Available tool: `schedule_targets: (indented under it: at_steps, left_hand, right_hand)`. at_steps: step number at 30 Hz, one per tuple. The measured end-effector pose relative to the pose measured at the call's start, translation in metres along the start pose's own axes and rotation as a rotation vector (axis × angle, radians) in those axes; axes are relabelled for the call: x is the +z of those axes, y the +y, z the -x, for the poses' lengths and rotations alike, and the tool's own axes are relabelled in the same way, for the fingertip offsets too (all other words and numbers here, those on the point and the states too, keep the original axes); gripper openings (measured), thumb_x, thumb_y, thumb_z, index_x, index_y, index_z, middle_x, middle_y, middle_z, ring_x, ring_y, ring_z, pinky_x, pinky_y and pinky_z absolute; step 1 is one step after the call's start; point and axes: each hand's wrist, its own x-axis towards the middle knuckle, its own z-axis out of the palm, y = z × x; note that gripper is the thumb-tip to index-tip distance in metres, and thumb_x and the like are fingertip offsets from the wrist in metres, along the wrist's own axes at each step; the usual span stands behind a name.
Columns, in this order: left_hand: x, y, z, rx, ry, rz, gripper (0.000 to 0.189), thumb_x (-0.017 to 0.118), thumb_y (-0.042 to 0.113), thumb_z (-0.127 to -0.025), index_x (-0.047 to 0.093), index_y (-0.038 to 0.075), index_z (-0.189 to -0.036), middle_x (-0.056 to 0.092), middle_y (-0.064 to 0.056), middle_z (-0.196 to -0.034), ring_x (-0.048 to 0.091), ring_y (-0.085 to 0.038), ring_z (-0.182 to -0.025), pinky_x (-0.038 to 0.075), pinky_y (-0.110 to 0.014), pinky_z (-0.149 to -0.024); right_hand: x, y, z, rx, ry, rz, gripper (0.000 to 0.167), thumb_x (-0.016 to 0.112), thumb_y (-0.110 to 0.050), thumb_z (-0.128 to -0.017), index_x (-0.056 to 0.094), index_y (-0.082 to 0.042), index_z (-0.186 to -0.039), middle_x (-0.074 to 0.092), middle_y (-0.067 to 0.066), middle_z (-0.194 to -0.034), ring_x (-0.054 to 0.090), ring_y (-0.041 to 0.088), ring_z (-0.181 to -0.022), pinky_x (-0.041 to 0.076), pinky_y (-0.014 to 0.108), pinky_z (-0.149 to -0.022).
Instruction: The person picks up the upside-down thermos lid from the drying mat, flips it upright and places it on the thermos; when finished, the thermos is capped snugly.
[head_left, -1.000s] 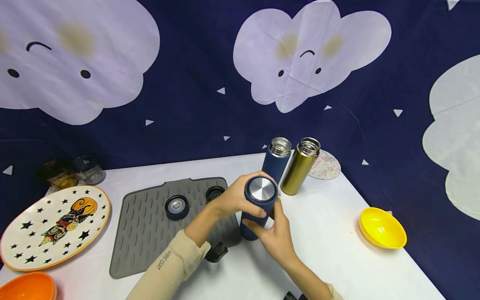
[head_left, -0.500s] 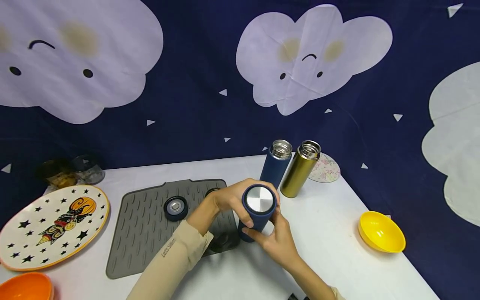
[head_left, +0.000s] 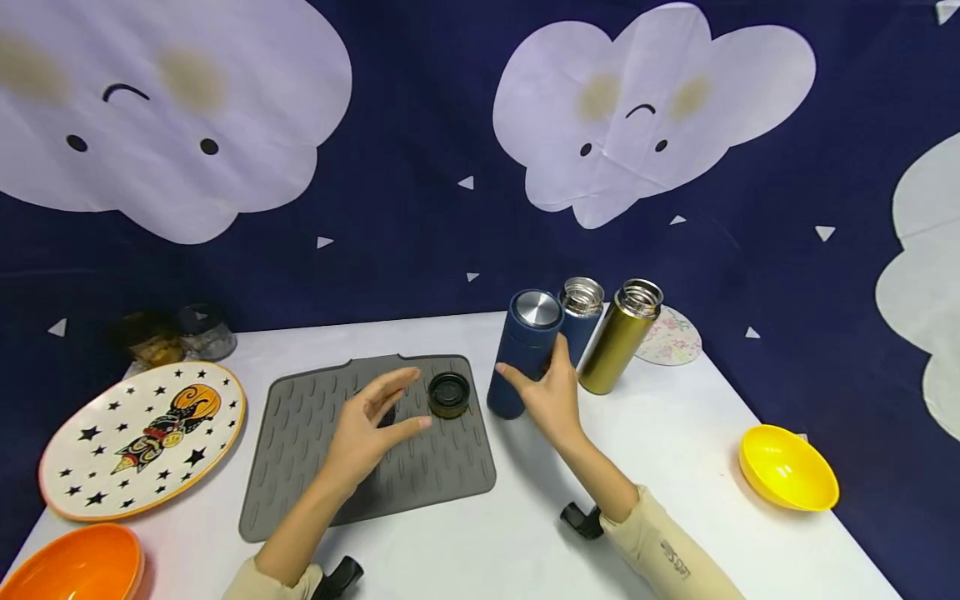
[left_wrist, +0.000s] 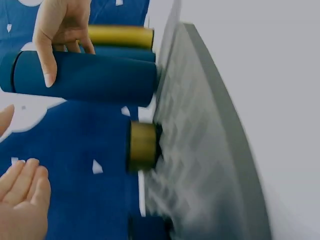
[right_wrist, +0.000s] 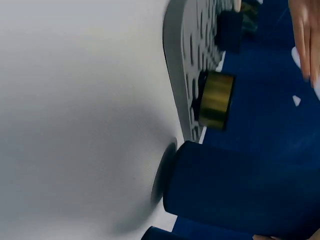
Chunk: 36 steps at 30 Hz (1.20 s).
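My right hand (head_left: 555,398) grips a blue thermos bottle (head_left: 517,360) with its steel-topped lid on, thumb on the near side. In the right wrist view a dark shadow lies by the bottle's base, close over the white tabletop. Just right of it stand an open blue thermos bottle (head_left: 581,321) and an open gold one (head_left: 617,342). My left hand (head_left: 363,437) holds nothing, fingers and thumb spread above the grey drying mat (head_left: 300,442). A gold lid (head_left: 448,397) sits upside down on the mat beyond it. A dark blue lid (left_wrist: 148,228) is mostly hidden behind the left hand in the head view.
A star-patterned plate (head_left: 82,467) and an orange bowl (head_left: 82,567) are at left, two glass jars (head_left: 206,333) behind. A yellow bowl (head_left: 787,467) is at right, near the table edge. A floral round mat (head_left: 675,337) lies behind the gold bottle.
My left hand has let go of the blue thermos bottle and moved left over the mat. The right hand has carried the bottle back, beside the other bottles.
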Motion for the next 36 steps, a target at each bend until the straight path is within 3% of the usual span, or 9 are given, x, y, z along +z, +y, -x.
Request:
schedule_targets:
  at_steps: [5,10,13,16,19,24,29,32,36]
  left_hand:
    - [-0.022,-0.009,0.013,-0.120,0.142,-0.032,0.058,0.077,0.009,-0.086,0.052,0.006,-0.139,0.052,-0.012,-0.145,0.046,-0.028,-0.138,0.036,-0.015,-0.110]
    - [-0.037,-0.016,0.011,-0.200,0.212,-0.103,0.058,0.074,0.005,-0.087,0.050,0.004,-0.141,0.051,-0.013,-0.146,0.044,-0.027,-0.140,0.035,-0.021,-0.114]
    - [-0.043,-0.023,0.003,-0.273,0.187,-0.170,0.067,0.075,0.008,-0.087,0.044,0.004,-0.146,0.044,-0.015,-0.152,0.036,-0.033,-0.145,0.031,-0.034,-0.119]
    - [-0.045,-0.031,-0.005,-0.353,0.119,-0.236,0.080,0.078,0.012,-0.084,0.035,0.002,-0.151,0.034,-0.019,-0.157,0.028,-0.042,-0.147,0.029,-0.048,-0.119]
    - [-0.044,-0.040,-0.011,-0.389,0.079,-0.299,0.089,0.082,0.012,-0.079,0.031,-0.002,-0.151,0.035,-0.025,-0.155,0.033,-0.046,-0.142,0.033,-0.056,-0.114]
    - [-0.044,-0.053,-0.013,-0.362,0.102,-0.458,0.090,0.086,0.010,-0.070,0.040,-0.007,-0.145,0.049,-0.033,-0.140,0.048,-0.051,-0.128,0.041,-0.062,-0.103]
    - [-0.045,-0.058,-0.014,-0.305,0.120,-0.592,0.084,0.089,0.011,-0.066,0.050,-0.004,-0.139,0.058,-0.032,-0.130,0.052,-0.052,-0.122,0.044,-0.063,-0.098]
    - [-0.045,-0.052,-0.010,-0.267,0.119,-0.598,0.082,0.089,0.011,-0.067,0.051,-0.003,-0.139,0.059,-0.031,-0.130,0.051,-0.052,-0.122,0.043,-0.063,-0.098]
    - [-0.038,-0.035,0.000,-0.191,0.110,-0.598,0.080,0.089,0.010,-0.069,0.051,-0.002,-0.139,0.059,-0.027,-0.133,0.053,-0.049,-0.123,0.043,-0.062,-0.099]
  right_hand:
    - [0.017,0.011,-0.020,-0.028,0.055,0.078,0.075,0.086,-0.018,-0.077,0.044,-0.003,-0.137,0.063,0.018,-0.123,0.062,0.034,-0.113,0.050,0.052,-0.096]
    - [0.020,0.015,-0.026,-0.011,0.072,0.138,0.077,0.084,-0.024,-0.080,0.041,-0.004,-0.140,0.061,0.018,-0.124,0.060,0.036,-0.114,0.048,0.053,-0.095]
    - [0.017,0.014,-0.026,0.004,0.071,0.158,0.078,0.084,-0.025,-0.080,0.040,-0.005,-0.141,0.060,0.019,-0.125,0.060,0.037,-0.115,0.048,0.053,-0.096]
    - [0.016,0.011,-0.023,0.036,0.050,0.164,0.078,0.083,-0.025,-0.081,0.039,-0.004,-0.141,0.059,0.020,-0.128,0.059,0.037,-0.119,0.047,0.053,-0.099]
    - [0.014,0.007,-0.017,0.072,0.010,0.154,0.080,0.082,-0.024,-0.082,0.036,-0.004,-0.144,0.054,0.022,-0.137,0.054,0.038,-0.128,0.043,0.054,-0.106]
    - [0.009,-0.004,0.002,0.114,-0.065,0.126,0.085,0.079,-0.022,-0.085,0.028,-0.001,-0.149,0.043,0.024,-0.145,0.045,0.040,-0.136,0.040,0.055,-0.109]
    - [0.003,-0.009,0.026,0.095,-0.099,0.114,0.078,0.077,-0.020,-0.087,0.031,0.001,-0.147,0.044,0.026,-0.143,0.048,0.039,-0.131,0.045,0.053,-0.105]
    - [0.001,-0.011,0.038,0.075,-0.129,0.093,0.071,0.076,-0.017,-0.088,0.037,0.000,-0.144,0.050,0.025,-0.138,0.054,0.037,-0.126,0.050,0.050,-0.100]
    - [0.001,-0.015,0.051,0.093,-0.224,0.016,0.062,0.076,-0.012,-0.087,0.045,-0.001,-0.139,0.059,0.021,-0.130,0.061,0.034,-0.117,0.053,0.046,-0.094]
